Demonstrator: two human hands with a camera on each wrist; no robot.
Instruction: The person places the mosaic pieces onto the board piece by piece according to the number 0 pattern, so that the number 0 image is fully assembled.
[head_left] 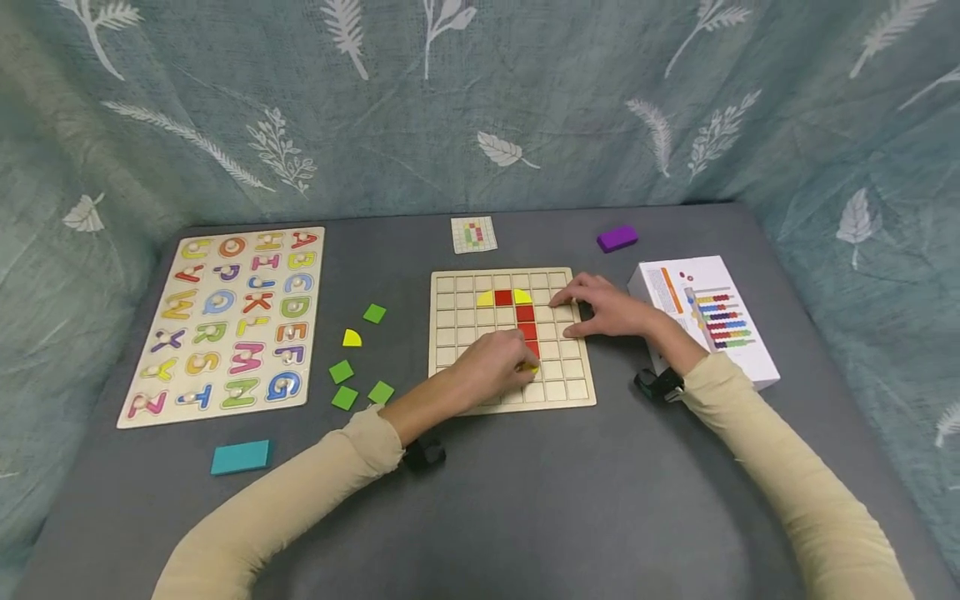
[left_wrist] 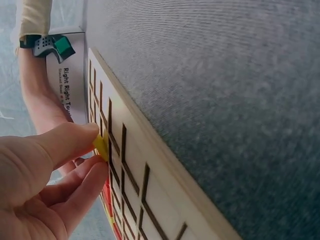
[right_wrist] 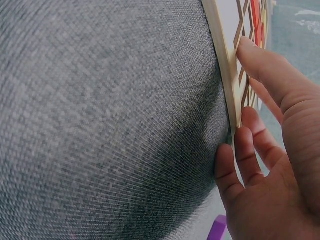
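Observation:
A wooden grid board (head_left: 558, 391) lies at the middle of the table. On it, a red square (head_left: 503, 297) sits between two yellow quarter-circle pieces, and more red squares (head_left: 527, 331) run down below the right one. My left hand (head_left: 489, 364) pinches another yellow piece (left_wrist: 101, 147) between thumb and fingers, at the grid just below the red column. My right hand (head_left: 603, 307) rests at the board's right edge, thumb and fingertips on the grid and fingers spread. In the right wrist view, its lower fingers (right_wrist: 227, 170) lie along the board's side.
Several green squares (head_left: 381, 392) and a yellow quarter-circle (head_left: 352, 337) lie left of the board. Beyond it is a small pattern card (head_left: 474, 235). An alphabet puzzle (head_left: 315, 250) and teal block (head_left: 240, 457) are left; a purple block (head_left: 617, 239) and white box (head_left: 750, 360) are right.

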